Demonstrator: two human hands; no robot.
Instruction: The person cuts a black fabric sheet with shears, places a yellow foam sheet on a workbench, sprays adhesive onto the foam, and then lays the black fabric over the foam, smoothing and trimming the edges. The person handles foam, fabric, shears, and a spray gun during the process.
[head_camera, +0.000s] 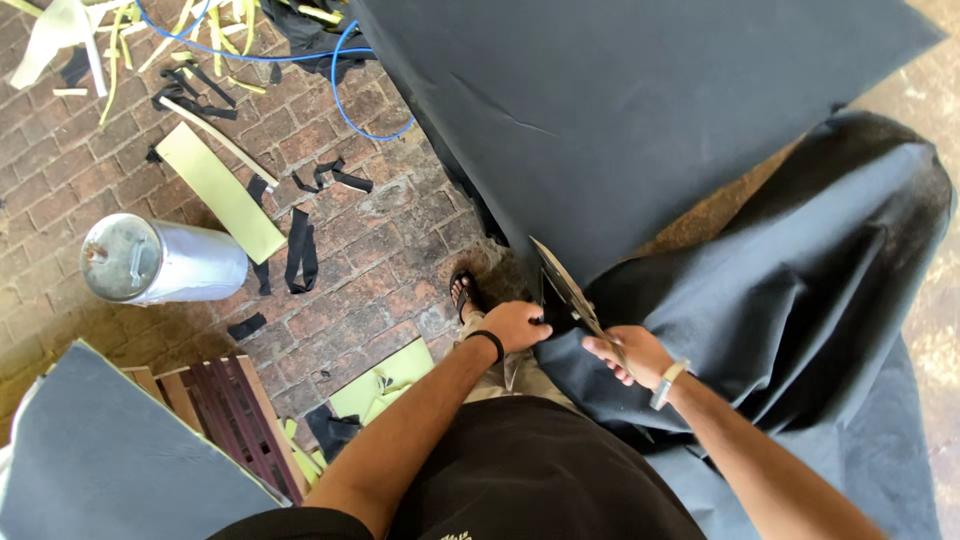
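Left hand: left hand (515, 325) clenched on the handle of the shears (565, 290).
Right hand: right hand (632, 352) grips the cloth (800, 300) edge beside the blades.
Cloth: dark sheet draped off the bench (620, 110), hanging to the brick floor (380, 250).
Done: black strips (300, 250) and foam offcuts (220, 190) already lie scattered.
Left: judging by its size, most of the cloth looks uncut.

Metal can (160, 262) left of fabric (640, 110)
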